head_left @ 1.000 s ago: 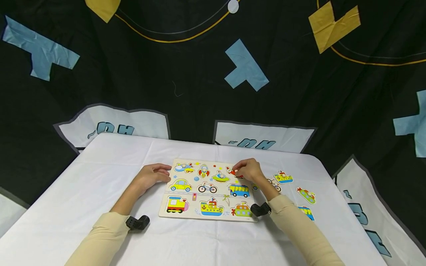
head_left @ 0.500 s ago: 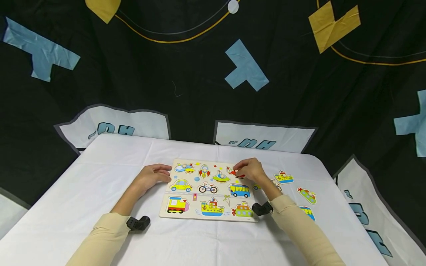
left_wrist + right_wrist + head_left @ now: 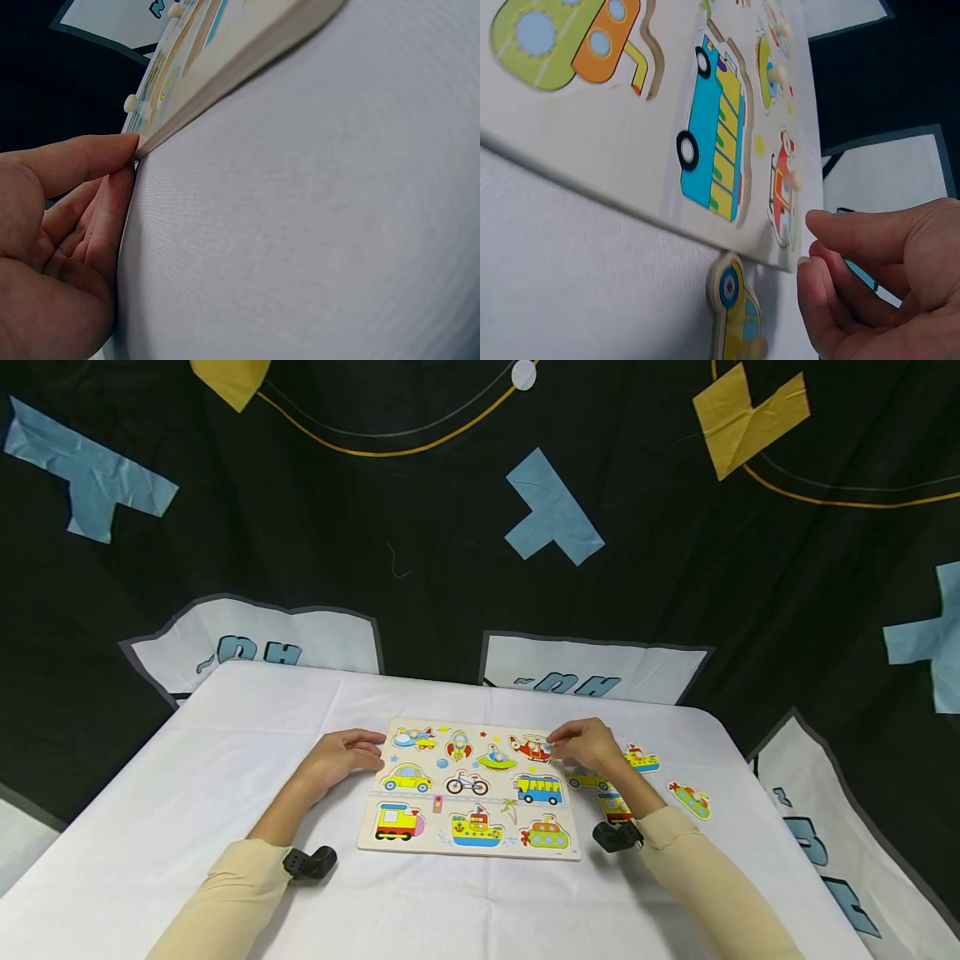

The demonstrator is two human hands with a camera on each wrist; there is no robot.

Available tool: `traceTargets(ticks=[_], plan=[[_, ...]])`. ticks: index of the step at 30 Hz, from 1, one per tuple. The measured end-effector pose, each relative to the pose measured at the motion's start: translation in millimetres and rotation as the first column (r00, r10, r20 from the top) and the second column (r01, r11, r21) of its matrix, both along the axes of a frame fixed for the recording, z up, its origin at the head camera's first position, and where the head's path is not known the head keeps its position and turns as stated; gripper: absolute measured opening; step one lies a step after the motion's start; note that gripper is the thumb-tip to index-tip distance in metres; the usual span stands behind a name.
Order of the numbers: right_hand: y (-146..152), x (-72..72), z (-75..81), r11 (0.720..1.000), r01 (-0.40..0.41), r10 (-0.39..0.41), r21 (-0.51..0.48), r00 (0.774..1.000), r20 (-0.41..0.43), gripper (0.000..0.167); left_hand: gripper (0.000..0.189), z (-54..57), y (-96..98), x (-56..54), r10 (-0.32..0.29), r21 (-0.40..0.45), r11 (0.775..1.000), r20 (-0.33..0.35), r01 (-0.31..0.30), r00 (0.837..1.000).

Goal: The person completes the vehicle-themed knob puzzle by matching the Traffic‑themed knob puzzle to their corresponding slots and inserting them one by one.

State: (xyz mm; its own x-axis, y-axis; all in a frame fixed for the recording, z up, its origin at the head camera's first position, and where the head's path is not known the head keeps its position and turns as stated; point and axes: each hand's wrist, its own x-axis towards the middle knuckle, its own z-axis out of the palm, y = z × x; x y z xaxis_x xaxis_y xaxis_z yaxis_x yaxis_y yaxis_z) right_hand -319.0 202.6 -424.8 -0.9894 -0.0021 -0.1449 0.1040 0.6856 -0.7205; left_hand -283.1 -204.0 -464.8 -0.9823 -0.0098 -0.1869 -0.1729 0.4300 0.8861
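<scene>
Broadly, a black backdrop [image 3: 375, 527] fills the upper part of the head view, above a white-covered table [image 3: 420, 910]. At lower centre lies the wooden puzzle board [image 3: 501, 782]. On its left edge, the left hand [image 3: 339, 762] rests with fingers relaxed, fingertips touching the wood. Near the upper right corner hovers the right hand [image 3: 588, 745], loosely bent, thumb and fingertips close together but holding nothing. Lower right of centre lie a loose yellow car [image 3: 588, 778] and a green submarine [image 3: 690, 800]. Just left of the right fingertips, the red helicopter [image 3: 531, 748] sits on the board.
</scene>
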Motion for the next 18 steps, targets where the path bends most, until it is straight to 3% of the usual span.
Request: traceTargets(ticks=[7, 18], plan=[[16.2, 8.4, 4.9, 0.998, -0.022, 0.023, 0.064, 1.0, -0.009, 0.021, 0.053, 1.0, 2.1, 0.1, -0.005, -0.007, 1.0, -0.007, 0.005, 1.0], [32.9, 15.4, 8.4, 0.997, -0.017, 0.015, 0.081, 1.0, 0.027, 0.023, 0.052, 4.4, 1.4, 2.2, -0.011, -0.01, 1.0, 0.007, 0.011, 1.0]])
